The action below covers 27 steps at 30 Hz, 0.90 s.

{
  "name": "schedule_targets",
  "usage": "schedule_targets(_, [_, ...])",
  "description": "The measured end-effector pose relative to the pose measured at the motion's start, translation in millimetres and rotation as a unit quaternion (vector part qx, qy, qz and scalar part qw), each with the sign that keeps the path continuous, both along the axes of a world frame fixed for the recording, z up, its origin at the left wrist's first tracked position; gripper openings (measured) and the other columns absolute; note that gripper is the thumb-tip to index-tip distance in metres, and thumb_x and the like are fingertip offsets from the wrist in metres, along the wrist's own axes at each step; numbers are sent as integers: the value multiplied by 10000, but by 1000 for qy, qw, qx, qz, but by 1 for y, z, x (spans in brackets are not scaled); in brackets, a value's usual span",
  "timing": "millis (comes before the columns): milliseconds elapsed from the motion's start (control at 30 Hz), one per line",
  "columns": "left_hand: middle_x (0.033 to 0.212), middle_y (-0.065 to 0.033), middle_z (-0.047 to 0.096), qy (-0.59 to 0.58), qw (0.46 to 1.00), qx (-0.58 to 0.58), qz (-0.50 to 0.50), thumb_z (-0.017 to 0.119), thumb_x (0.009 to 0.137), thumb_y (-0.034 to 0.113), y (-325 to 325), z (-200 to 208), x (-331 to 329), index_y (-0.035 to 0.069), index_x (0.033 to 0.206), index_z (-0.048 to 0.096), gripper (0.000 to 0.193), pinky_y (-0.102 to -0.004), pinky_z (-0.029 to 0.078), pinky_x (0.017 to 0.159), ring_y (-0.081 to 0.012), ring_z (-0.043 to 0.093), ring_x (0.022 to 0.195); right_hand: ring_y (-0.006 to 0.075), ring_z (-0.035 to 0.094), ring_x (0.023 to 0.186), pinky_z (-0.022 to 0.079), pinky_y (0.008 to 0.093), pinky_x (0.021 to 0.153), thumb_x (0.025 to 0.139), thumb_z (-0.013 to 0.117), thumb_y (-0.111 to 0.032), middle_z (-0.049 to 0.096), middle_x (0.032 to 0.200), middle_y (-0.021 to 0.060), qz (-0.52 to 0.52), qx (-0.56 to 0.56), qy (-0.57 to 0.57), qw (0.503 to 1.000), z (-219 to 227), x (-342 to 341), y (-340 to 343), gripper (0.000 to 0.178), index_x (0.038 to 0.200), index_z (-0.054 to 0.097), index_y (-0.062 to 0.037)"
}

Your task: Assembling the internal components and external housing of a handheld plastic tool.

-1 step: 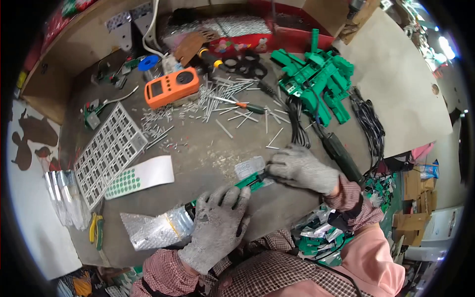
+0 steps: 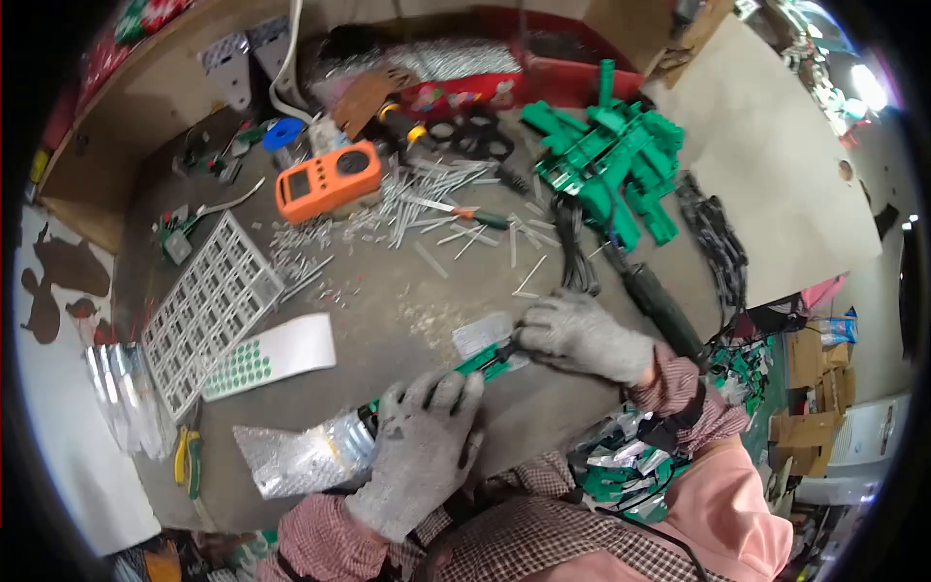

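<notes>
A narrow green plastic piece (image 2: 475, 362) with a dark part along it lies slantwise near the table's front edge. My left hand (image 2: 422, 466), in a grey glove, lies palm down across it, fingertips bent over its middle. Bubble wrap (image 2: 308, 456) with a yellowish band surrounds its left end. At the other end my right hand (image 2: 582, 337), gloved too, has its fingers curled round the dark tip; their grip is partly hidden. Under that end lies a small whitish printed slip (image 2: 480, 335).
Beyond are an orange meter (image 2: 328, 181), scattered metal pins (image 2: 427, 199), a screwdriver (image 2: 477, 217) and a pile of green housings (image 2: 611, 165). To the left lie a grey slotted tray (image 2: 208, 310), a sheet of green stickers (image 2: 281, 356) and pliers (image 2: 188, 456). Black cables (image 2: 713, 228) lie right.
The whole view has shifted slightly, with the table's things a little further left. Both hands keep their places on the green plastic piece.
</notes>
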State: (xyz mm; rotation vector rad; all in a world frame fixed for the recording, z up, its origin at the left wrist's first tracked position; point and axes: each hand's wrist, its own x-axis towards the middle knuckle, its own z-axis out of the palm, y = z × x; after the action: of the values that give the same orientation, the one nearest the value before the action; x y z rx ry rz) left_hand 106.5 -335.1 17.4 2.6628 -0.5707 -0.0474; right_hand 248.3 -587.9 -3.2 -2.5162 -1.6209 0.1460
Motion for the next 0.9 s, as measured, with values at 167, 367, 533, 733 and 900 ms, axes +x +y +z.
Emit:
schedule_targets(167, [1277, -141, 563, 20, 1000, 22, 8, 725, 827, 253, 12, -4, -7, 62, 1380, 572, 606, -543, 390, 1034, -359, 507, 1209, 338, 646, 1038, 540, 397, 889, 921, 681, -144, 649, 1071, 144, -158, 164, 84, 970, 40, 54, -9, 218, 1124, 669, -67])
schedule_targets(367, [1276, -145, 563, -9, 996, 85, 10, 688, 878, 325, -17, -2, -4, -4, 1375, 555, 610, -484, 400, 1042, -327, 507, 1210, 318, 480, 1353, 395, 503, 1117, 773, 650, 10, 580, 1370, 123, -153, -123, -201, 960, 25, 182, -89, 501, 1267, 635, -73])
schedule_targets(533, [1258, -120, 545, -21, 993, 97, 69, 652, 915, 372, -27, -22, -14, -6, 1377, 552, 606, -451, 407, 1030, -292, 493, 1210, 402, 674, 1009, 541, 472, 890, 722, 737, -86, 699, 1030, 205, -254, -154, -170, 939, 67, 181, -85, 373, 1085, 664, -43])
schedule_targets(733, [1227, -112, 556, -15, 993, 90, 76, 666, 912, 362, -25, -23, -15, -17, 1365, 555, 601, -431, 430, 997, -282, 511, 1181, 254, 666, 861, 526, 388, 793, 948, 641, -312, 681, 941, 117, -508, 361, 14, 782, 84, 77, -92, 312, 1172, 641, -95])
schedule_targets(900, [1176, -124, 568, -10, 995, 58, 79, 696, 885, 326, -27, -24, -15, -34, 1317, 571, 576, -429, 457, 953, -279, 544, 1131, 162, 667, 859, 543, 310, 786, 988, 656, -116, 692, 935, 48, -320, 597, 457, 577, 15, -49, 47, 145, 1112, 641, -43])
